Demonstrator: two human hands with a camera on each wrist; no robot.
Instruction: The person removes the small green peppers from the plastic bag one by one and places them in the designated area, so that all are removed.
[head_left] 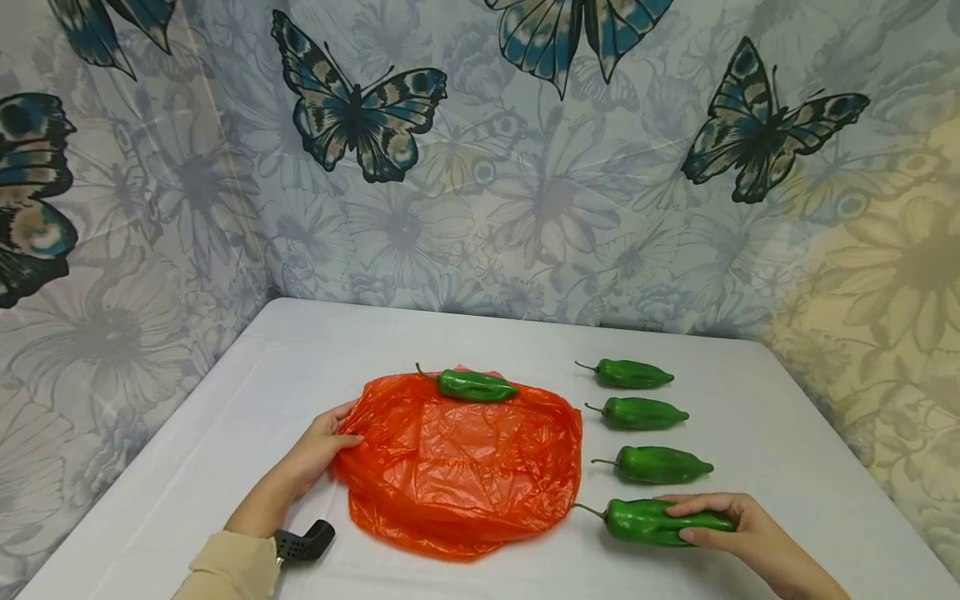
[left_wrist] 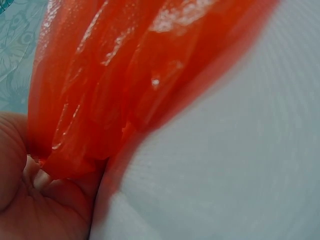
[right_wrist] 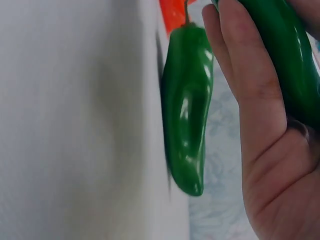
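Gripping a green pepper (head_left: 641,522) at the right front: your right hand (head_left: 738,521), thumb on the near side, fingers on the far side. Your left hand (head_left: 318,450) pinches the red-orange bag (head_left: 465,471) by its left edge.

Left wrist view alone: close folds of the bag, gathered between your thumb and fingers. Right wrist view alone: one loose pepper (right_wrist: 187,110) along its full length, a scrap of bag by its stem. Head view alone: the complete set. Far pepper (head_left: 636,374), middle pepper (head_left: 645,413) and near pepper (head_left: 663,465) lie in a column right of the bag, beyond the held one; the fifth pepper (head_left: 476,385) lies across the bag's far edge.

Surface: white counter (head_left: 337,333). Room: backdrop (head_left: 555,200) of grey-blue flowers, yellow at right, with teal-and-black butterflies (head_left: 356,117).

Condition: peppers glossy, deep green, tapered, thin-stemmed; bag thin, shiny, wrinkled, spread broadly before you.
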